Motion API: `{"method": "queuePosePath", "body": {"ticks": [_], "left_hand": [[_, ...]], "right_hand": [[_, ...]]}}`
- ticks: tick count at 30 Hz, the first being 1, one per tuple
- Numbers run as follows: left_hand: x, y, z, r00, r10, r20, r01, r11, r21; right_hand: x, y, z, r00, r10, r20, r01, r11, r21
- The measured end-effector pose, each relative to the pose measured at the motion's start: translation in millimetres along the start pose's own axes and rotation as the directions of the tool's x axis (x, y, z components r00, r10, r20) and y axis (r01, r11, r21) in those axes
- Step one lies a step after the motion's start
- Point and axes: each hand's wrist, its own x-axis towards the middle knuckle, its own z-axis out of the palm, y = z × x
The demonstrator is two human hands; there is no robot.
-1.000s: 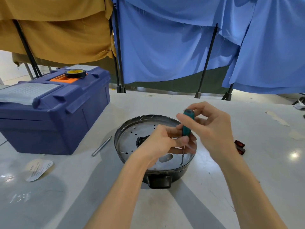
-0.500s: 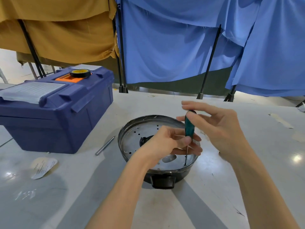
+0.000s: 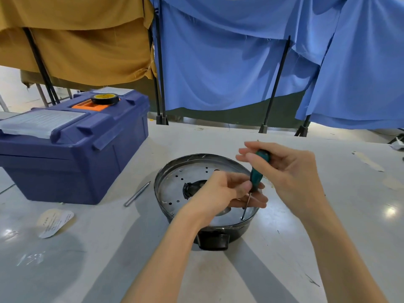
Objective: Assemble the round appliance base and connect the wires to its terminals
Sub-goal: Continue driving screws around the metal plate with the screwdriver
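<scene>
Grip: screwdriver (image 3: 258, 169) handle top is pinched by right hand (image 3: 290, 178) fingertips, lower handle is clasped between left hand (image 3: 220, 193) thumb and curled fingers | tip is set on a screw (image 3: 242, 218) at 4 o'clock of the round appliance base (image 3: 172, 189) | base is stood on table (image 3: 306, 248), toolbox (image 3: 76, 154) at 10 o'clock.

Well beyond the fingers (image 3: 247, 158), blue cloth (image 3: 218, 62) hung as a backdrop on slanted black poles (image 3: 276, 84), with mustard cloth (image 3: 87, 44) far to their left. A dark green strip (image 3: 244, 114) showed under the blue hem. Beneath the fingers spread a pale grey table (image 3: 65, 270), scuffed and glossy. To their right it caught a bright glare (image 3: 390, 212). Far left, pale floor (image 3: 13, 88) showed behind the table.
</scene>
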Motion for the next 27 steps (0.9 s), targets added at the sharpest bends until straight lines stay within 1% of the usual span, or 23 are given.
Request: {"method": "queuePosePath", "body": {"ticks": [2, 3, 4, 5, 6, 7, 8, 9, 10, 11, 12, 14, 16, 17, 18, 19, 20, 22, 23, 24, 25, 27], "left_hand": [[2, -1, 4, 0.999, 0.032, -0.016, -0.033, 0.999, -0.028], [3, -1, 6, 0.999, 0.037, -0.034, -0.038, 0.999, -0.03], [5, -2, 6, 0.998, 0.035, -0.047, -0.036, 0.999, -0.03], [6, -2, 6, 0.999, 0.02, -0.046, -0.022, 0.999, -0.038], [5, -2, 3, 1.0, 0.001, -0.028, -0.002, 0.999, -0.042], [4, -2, 0, 1.0, -0.016, -0.001, 0.016, 0.999, -0.033], [4, -2, -4, 0.999, -0.028, 0.017, 0.028, 0.999, -0.015], [2, -2, -8, 0.999, -0.033, 0.027, 0.033, 0.999, -0.003], [1, -2, -11, 0.999, -0.032, 0.031, 0.032, 1.0, 0.0], [-1, -1, -13, 0.999, -0.027, 0.032, 0.027, 1.0, -0.004], [-1, 0, -13, 1.0, -0.018, 0.026, 0.018, 1.0, -0.001], [0, 0, -9, 1.0, 0.0, 0.0, 0.0, 0.999, 0.04], [2, 0, -2, 0.999, -0.007, -0.052, 0.011, 0.997, 0.079], [3, 0, 0, 0.998, -0.006, -0.066, 0.012, 0.996, 0.083], [4, 0, 1, 0.998, -0.011, -0.067, 0.016, 0.996, 0.083], [4, 1, 1, 0.998, -0.025, -0.061, 0.03, 0.996, 0.084], [3, 2, -1, 0.998, -0.041, -0.045, 0.045, 0.995, 0.087], [2, 2, -6, 0.998, -0.06, -0.006, 0.06, 0.994, 0.092], [2, 2, -8, 0.998, -0.062, 0.005, 0.061, 0.994, 0.094], [2, 1, -8, 0.998, -0.055, 0.007, 0.054, 0.995, 0.088], [2, 0, -7, 0.999, -0.042, 0.003, 0.041, 0.997, 0.07], [3, -1, -3, 0.999, 0.006, -0.045, -0.005, 1.0, 0.027]], "right_hand": [[-3, 1, 8, 0.985, -0.045, -0.164, 0.026, 0.993, -0.119], [-3, 1, 12, 0.966, -0.076, -0.249, 0.023, 0.978, -0.209], [-3, 2, 15, 0.948, -0.105, -0.301, 0.014, 0.957, -0.29], [-2, 2, 15, 0.945, -0.115, -0.307, 0.008, 0.943, -0.332], [-1, 1, 14, 0.96, -0.092, -0.264, 0.004, 0.949, -0.316], [0, 0, 11, 0.983, -0.043, -0.18, -0.001, 0.971, -0.24], [0, -1, 9, 0.998, 0.005, -0.062, -0.013, 0.992, -0.129], [-1, -2, 7, 0.999, 0.021, 0.048, -0.02, 0.999, -0.03], [-3, -2, 5, 0.994, 0.012, 0.106, -0.015, 0.999, 0.03], [-4, -1, 4, 0.994, -0.005, 0.111, 0.0, 0.999, 0.053], [-4, 1, 4, 0.998, -0.014, 0.06, 0.012, 0.999, 0.048], [-5, 3, 12, 0.994, -0.003, -0.111, 0.001, 1.0, -0.016], [-5, 4, 23, 0.959, -0.022, -0.284, -0.033, 0.981, -0.19], [-5, 5, 27, 0.938, -0.053, -0.341, -0.046, 0.96, -0.277], [-6, 5, 27, 0.932, -0.063, -0.358, -0.059, 0.946, -0.319], [-4, 4, 24, 0.947, -0.041, -0.319, -0.062, 0.95, -0.306], [-3, 1, 18, 0.973, -0.001, -0.229, -0.054, 0.97, -0.236], [-1, -3, 8, 0.999, 0.04, -0.001, -0.04, 0.999, -0.022], [-1, -4, 5, 0.997, 0.026, 0.071, -0.03, 0.998, 0.055], [-1, -3, 4, 0.997, 0.005, 0.083, -0.012, 0.996, 0.086], [-2, -2, 6, 0.999, -0.016, 0.035, 0.014, 0.997, 0.074], [-3, 0, 14, 0.988, -0.041, -0.146, 0.036, 0.999, -0.039]]}}
